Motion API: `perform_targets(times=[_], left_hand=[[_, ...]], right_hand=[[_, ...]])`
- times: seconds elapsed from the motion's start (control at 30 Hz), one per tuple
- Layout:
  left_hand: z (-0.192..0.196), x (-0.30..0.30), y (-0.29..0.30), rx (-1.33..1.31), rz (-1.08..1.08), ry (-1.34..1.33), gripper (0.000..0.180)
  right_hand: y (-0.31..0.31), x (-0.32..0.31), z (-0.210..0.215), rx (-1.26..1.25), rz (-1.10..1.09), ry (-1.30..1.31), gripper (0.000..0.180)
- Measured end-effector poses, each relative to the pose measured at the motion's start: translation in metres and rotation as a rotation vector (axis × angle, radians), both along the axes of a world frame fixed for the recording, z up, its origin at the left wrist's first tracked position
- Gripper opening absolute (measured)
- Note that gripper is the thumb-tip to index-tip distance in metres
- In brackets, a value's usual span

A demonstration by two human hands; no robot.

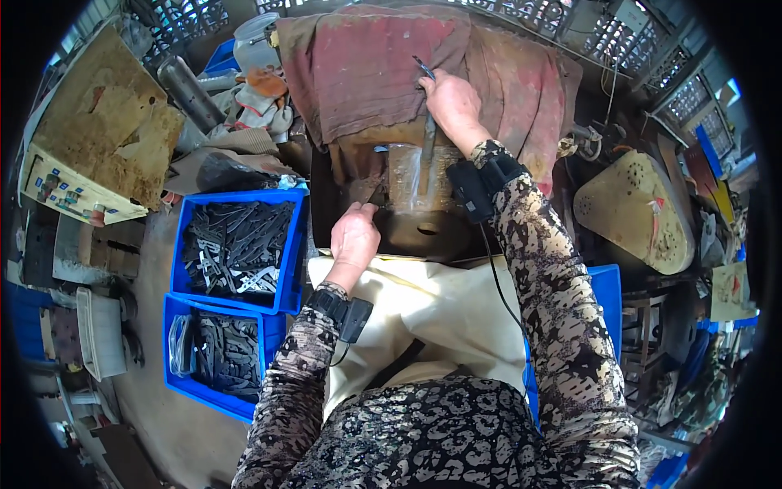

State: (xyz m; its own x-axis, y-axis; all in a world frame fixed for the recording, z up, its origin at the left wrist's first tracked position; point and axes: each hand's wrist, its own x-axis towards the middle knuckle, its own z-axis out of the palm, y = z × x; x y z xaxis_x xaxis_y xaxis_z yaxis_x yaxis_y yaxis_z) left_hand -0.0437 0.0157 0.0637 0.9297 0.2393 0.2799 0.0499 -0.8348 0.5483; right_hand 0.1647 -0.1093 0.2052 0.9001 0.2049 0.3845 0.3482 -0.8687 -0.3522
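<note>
Two hands are at work: the left hand (353,236) and the right hand (450,102). Each wrist carries one black band, so two bands: one on the left (342,310), one on the right (481,183). One long metal blade (427,147) is in the right hand. Two blue bins sit on the left, one farther (296,244) and one nearer (273,330), both full of dark metal pieces too many to count. One reddish cloth (366,65) hangs far ahead, and one cream apron (440,310) lies near.
</note>
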Motion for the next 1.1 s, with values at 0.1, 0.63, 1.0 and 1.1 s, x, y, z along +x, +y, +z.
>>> perform_targets(times=[0.1, 0.63, 1.0, 1.1], left_hand=[[0.002, 0.000, 0.001, 0.014, 0.010, 0.019, 0.018], [-0.003, -0.002, 0.000, 0.027, 0.012, 0.140, 0.018], [-0.004, 0.005, 0.002, 0.092, 0.024, 0.134, 0.025], [-0.006, 0.003, 0.002, 0.065, 0.009, 0.140, 0.020]], right_hand=[[-0.001, 0.002, -0.001, 0.001, 0.004, 0.003, 0.033], [-0.001, -0.002, 0.003, 0.021, 0.003, 0.046, 0.032], [0.002, 0.002, 0.004, 0.023, 0.015, 0.074, 0.034], [-0.001, 0.000, 0.002, -0.009, 0.007, 0.048, 0.034]])
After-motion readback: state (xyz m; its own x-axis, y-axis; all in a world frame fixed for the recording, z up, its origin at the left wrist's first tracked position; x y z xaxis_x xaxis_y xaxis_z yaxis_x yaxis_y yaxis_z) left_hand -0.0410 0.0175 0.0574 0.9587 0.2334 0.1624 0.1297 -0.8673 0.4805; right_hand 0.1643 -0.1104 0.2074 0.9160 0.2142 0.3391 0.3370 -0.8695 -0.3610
